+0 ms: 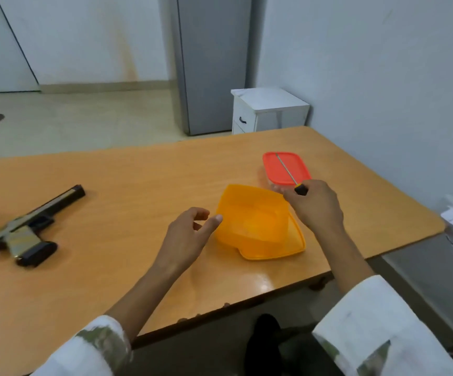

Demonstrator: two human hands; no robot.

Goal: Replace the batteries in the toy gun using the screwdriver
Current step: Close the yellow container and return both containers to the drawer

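The toy gun (27,229), black and tan, lies on its side at the left of the wooden table (138,180). My right hand (316,207) grips the screwdriver (287,170) by its black and orange handle; the thin metal shaft points away over the red lid. My left hand (190,234) hovers with loosely curled fingers, its fingertips just at the left rim of the orange container (257,221), holding nothing. No batteries show.
A small box with a red lid (285,168) stands behind the orange container, which is open and sits on its own orange lid. The table's right edge runs close to the wall. A white cabinet (268,109) stands beyond the table.
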